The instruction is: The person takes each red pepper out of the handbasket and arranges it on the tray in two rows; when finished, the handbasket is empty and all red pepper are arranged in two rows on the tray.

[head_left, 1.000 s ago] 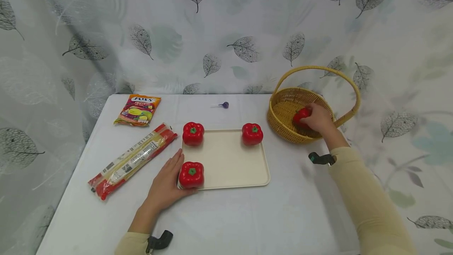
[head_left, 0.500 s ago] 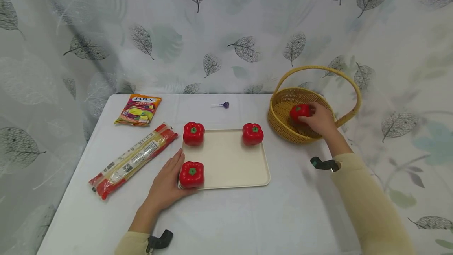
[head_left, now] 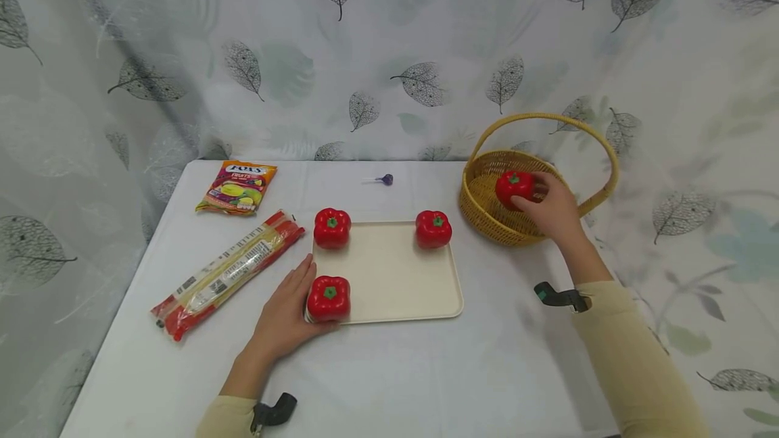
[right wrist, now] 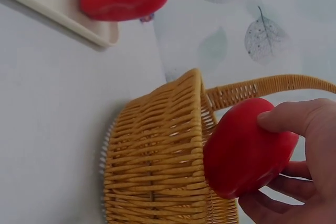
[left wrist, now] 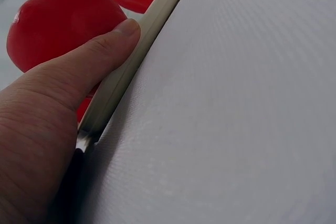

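Observation:
My right hand [head_left: 556,205] grips a red bell pepper [head_left: 514,189] with a green stem, thumb on one side and fingers on the other. The pepper is at the mouth of the yellow wicker basket [head_left: 483,218]; the right wrist view shows this pepper [right wrist: 247,150] beside the rim. My left hand [head_left: 286,320] lies around the front left corner of the cream tray [head_left: 395,282], fingers along its left edge. Its thumb rests on the front edge, near a second pepper [head_left: 328,299]. Two more peppers stand at the tray's back left corner [head_left: 332,228] and back right corner [head_left: 433,229].
Left of the tray lies a long clear and red packet [head_left: 228,276] of pale sticks. Behind it is an orange sweets bag [head_left: 237,188]. A small purple lollipop [head_left: 386,180] lies behind the tray. The basket's tall handle [head_left: 541,115] arches over its opening.
My right hand has raised the bell pepper from low inside the basket towards its mouth, shifting it slightly back and left. My left hand and the tray have stayed in place.

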`<state>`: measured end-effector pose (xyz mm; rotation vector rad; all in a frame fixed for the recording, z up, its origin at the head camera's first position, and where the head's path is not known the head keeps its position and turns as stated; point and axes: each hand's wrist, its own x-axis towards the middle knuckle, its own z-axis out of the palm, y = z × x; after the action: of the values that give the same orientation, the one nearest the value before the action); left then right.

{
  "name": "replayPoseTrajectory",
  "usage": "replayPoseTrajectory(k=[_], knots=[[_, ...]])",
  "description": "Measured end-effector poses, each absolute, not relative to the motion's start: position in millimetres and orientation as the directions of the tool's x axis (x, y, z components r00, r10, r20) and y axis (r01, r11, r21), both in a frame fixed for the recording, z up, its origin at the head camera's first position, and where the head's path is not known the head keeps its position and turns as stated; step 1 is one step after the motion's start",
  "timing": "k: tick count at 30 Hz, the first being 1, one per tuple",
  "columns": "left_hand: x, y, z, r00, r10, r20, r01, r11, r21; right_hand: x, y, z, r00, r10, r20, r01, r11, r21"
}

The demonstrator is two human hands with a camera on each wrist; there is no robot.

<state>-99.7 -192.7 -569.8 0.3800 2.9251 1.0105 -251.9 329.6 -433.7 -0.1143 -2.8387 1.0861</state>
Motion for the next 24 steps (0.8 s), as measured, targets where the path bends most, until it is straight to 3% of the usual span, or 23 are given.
replayPoseTrajectory(k=[24], knots=[[-99.5, -193.0, -568.8, -0.97, 0.237, 0.055, 0.22, 0.759, 0.613, -198.2, 293.7, -416.9, -0.973, 0.048, 0.227, -0.138, 0.666, -0.733]])
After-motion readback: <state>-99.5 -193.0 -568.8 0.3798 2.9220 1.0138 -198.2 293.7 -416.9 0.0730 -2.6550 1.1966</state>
